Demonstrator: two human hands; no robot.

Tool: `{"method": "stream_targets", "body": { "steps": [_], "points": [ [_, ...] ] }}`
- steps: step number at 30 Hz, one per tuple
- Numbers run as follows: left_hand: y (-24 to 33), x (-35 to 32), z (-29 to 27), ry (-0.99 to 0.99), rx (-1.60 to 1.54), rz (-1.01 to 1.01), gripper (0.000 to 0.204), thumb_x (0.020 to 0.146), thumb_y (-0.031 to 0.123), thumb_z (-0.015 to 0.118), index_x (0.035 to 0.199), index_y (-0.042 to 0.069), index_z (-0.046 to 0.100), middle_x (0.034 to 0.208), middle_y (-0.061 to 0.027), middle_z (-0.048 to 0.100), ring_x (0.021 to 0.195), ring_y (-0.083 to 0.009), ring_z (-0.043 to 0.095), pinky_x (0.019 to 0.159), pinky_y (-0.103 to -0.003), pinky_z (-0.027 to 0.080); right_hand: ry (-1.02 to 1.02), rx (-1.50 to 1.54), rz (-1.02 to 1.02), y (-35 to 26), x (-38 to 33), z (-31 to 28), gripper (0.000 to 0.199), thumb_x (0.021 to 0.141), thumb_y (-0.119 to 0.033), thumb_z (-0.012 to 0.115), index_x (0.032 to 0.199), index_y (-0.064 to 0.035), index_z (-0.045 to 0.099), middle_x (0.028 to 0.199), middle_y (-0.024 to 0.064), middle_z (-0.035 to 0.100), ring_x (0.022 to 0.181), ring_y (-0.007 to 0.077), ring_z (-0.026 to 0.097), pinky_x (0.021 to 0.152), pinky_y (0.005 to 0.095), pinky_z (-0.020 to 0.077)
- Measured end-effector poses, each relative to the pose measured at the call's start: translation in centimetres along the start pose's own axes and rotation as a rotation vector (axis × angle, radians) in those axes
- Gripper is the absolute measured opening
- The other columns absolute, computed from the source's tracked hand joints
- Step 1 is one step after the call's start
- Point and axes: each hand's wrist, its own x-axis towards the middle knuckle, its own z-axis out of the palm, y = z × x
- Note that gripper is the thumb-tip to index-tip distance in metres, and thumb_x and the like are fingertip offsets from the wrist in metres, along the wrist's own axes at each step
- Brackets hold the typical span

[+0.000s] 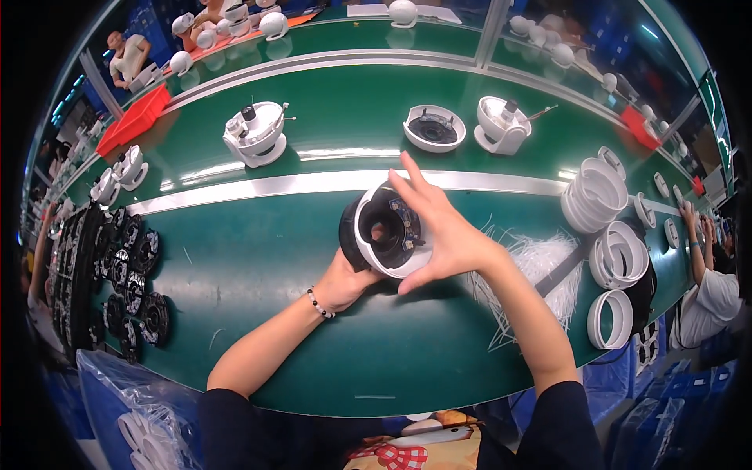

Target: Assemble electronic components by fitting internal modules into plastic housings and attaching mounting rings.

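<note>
I hold a round camera housing (381, 233), black outside with a white ring and a dark circuit part inside, above the green bench (258, 258). My left hand (342, 280) cups it from below and behind. My right hand (440, 231) grips its right rim, with the fingers spread over the white ring and the index finger pointing up. A pile of thin white cable ties (540, 270) lies just to the right of my right forearm.
Stacks of white rings (615, 258) stand at the right. Black round parts (117, 274) are racked at the left. On the conveyor behind sit white dome assemblies (255, 133), a white bowl part (434, 127) and another unit (501, 124). A red tray (135, 119) lies far left. A co-worker (709, 274) sits right.
</note>
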Motion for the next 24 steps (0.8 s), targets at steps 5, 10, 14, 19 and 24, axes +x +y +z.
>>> {"method": "stream_targets", "body": {
  "steps": [5, 10, 14, 19, 24],
  "points": [
    [0.1, -0.1, 0.0, -0.009, -0.019, -0.02, 0.071, 0.068, -0.014, 0.053, 0.13, 0.007, 0.024, 0.127, -0.0077, 0.036, 0.117, -0.021, 0.038, 0.096, -0.036, 0.034, 0.035, -0.102, -0.06, -0.1, 0.4, 0.7, 0.117, 0.037, -0.03, 0.079, 0.133, -0.0022, 0.016, 0.135, 0.0211, 0.021, 0.115, 0.0379, 0.029, 0.096, 0.0425, 0.0282],
    [3.6, -0.1, 0.1, -0.282, -0.351, -0.276, 0.093, 0.068, 0.05, 0.059, 0.136, 0.013, 0.007, 0.137, -0.0137, 0.02, 0.125, -0.0315, 0.024, 0.096, -0.054, 0.027, 0.087, -0.046, -0.023, -0.2, 0.0, 1.0, 0.115, 0.039, -0.033, 0.078, 0.132, -0.0014, 0.018, 0.13, 0.0206, 0.028, 0.112, 0.0368, 0.032, 0.096, 0.0411, 0.0265],
    [3.0, 0.8, -1.9, -0.308, -0.747, -0.316, 0.095, 0.065, 0.078, 0.031, 0.135, 0.016, 0.016, 0.136, -0.0151, 0.023, 0.124, -0.0341, 0.024, 0.097, -0.057, 0.024, 0.051, -0.069, -0.107, -1.3, 0.3, 1.6, 0.11, 0.039, -0.03, 0.077, 0.131, -0.0023, 0.022, 0.129, 0.0175, 0.03, 0.112, 0.0364, 0.031, 0.096, 0.0414, 0.0256],
    [3.2, 1.1, -1.3, -0.018, -0.663, -0.396, 0.057, 0.084, 0.049, 0.03, 0.127, 0.012, 0.036, 0.126, -0.0138, 0.04, 0.115, -0.0323, 0.04, 0.096, -0.051, 0.031, 0.097, -0.104, -0.09, -1.6, 0.9, 1.2, 0.109, 0.042, -0.033, 0.077, 0.129, 0.0014, 0.022, 0.123, 0.0205, 0.031, 0.113, 0.0381, 0.03, 0.095, 0.0433, 0.0278],
    [3.8, 1.1, -1.0, -0.064, -0.644, -0.33, 0.062, 0.072, 0.034, 0.045, 0.127, 0.006, 0.032, 0.125, -0.0177, 0.04, 0.115, -0.0345, 0.038, 0.096, -0.051, 0.031, 0.291, 0.219, 0.246, -0.4, -0.1, 2.2, 0.114, 0.046, -0.044, 0.078, 0.129, 0.0074, 0.019, 0.125, 0.0248, 0.031, 0.117, 0.0375, 0.031, 0.098, 0.0411, 0.0266]
  ]
}}
